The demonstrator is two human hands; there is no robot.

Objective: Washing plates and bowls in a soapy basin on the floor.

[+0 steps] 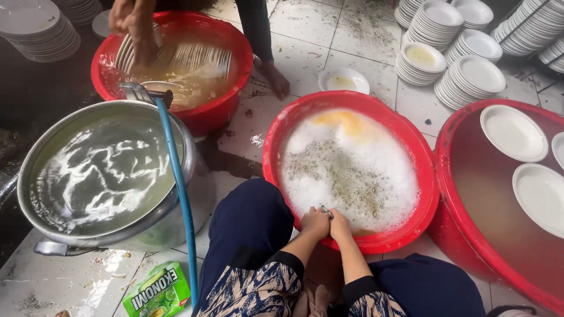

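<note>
Centrally, left hand (315,222) and right hand (340,224), fingers curled, pinch a small metal scrubber (326,212) at the near rim of the foamy red basin (276,132).

Person's own body, near edge: dark navy trousers (249,226) over both knees, left and right. Sleeves (252,287) patterned navy and beige, leaf-like print, with black cuffs (294,261) at the forearms. Hands (326,223) bare, no gloves.
</note>
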